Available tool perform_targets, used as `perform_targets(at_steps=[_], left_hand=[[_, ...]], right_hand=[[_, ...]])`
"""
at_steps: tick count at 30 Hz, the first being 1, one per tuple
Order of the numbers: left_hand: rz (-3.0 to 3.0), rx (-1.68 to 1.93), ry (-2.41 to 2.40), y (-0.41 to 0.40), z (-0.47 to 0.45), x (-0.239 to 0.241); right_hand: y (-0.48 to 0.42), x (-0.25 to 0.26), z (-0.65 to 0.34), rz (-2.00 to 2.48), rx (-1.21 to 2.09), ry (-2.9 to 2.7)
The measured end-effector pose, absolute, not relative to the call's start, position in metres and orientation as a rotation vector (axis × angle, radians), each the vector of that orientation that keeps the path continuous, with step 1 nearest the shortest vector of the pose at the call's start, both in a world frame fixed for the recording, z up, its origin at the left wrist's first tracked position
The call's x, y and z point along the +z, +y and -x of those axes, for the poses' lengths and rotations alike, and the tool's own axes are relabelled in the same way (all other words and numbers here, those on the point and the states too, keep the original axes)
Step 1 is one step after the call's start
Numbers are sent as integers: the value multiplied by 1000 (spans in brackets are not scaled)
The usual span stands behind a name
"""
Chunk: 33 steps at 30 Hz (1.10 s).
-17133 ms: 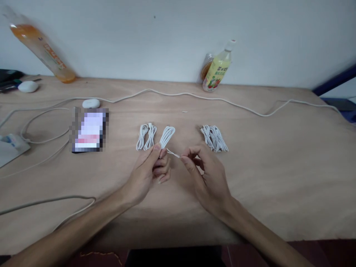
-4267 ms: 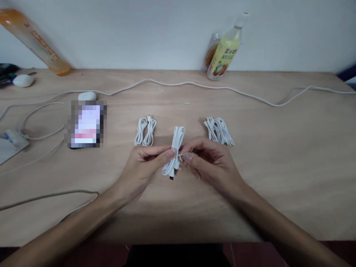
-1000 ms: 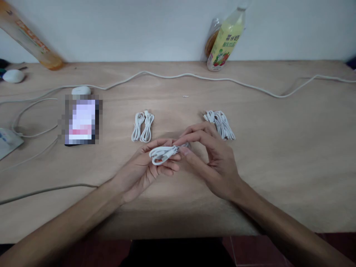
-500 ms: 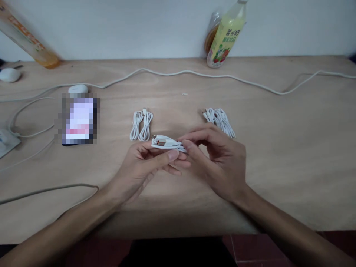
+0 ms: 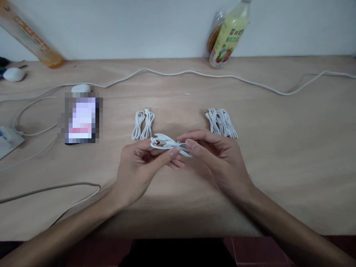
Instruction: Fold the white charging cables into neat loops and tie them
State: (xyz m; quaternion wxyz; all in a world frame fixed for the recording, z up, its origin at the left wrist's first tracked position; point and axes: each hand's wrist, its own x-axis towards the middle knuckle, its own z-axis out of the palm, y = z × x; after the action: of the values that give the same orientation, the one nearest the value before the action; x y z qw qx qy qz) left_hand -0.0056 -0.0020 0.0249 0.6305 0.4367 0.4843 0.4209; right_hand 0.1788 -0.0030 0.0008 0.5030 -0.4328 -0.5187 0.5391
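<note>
Both my hands hold a coiled white USB cable (image 5: pixel 167 142) above the middle of the wooden table (image 5: pixel 278 148). My left hand (image 5: pixel 140 168) pinches its left part with thumb and fingers. My right hand (image 5: pixel 219 159) pinches its right end, where a thin tie seems to sit. The cable lies sideways, with an orange-tipped plug showing at its left. Two bundled white cables (image 5: pixel 143 124) lie just behind my left hand. A pile of several more white cables (image 5: pixel 221 123) lies behind my right hand.
A blurred phone (image 5: pixel 81 119) lies at the left, a small white case (image 5: pixel 80 88) behind it. A long white cord (image 5: pixel 194 74) runs across the back. A yellow drink bottle (image 5: pixel 229 35) and an orange bottle (image 5: pixel 30 35) lean against the wall. Grey cords (image 5: pixel 55 191) trail at the left.
Over the earlier frames the coiled cable was turned from upright to sideways between my hands. In the last half second both hands shifted only slightly.
</note>
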Motion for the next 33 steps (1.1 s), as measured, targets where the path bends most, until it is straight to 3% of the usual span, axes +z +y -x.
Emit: perform_targets(at_steps=[11,21,33], left_hand=[[-1009,971,1150,-3,5,26],[-949,913,1019,-1,7,19],[-950,747,858,4,16,15]], right_hand=[[-3,-12,-182,928,1581,-1084],[-3,-17,-180,944,1596,-1080],[8,-2,-195,888,1835,-1150]])
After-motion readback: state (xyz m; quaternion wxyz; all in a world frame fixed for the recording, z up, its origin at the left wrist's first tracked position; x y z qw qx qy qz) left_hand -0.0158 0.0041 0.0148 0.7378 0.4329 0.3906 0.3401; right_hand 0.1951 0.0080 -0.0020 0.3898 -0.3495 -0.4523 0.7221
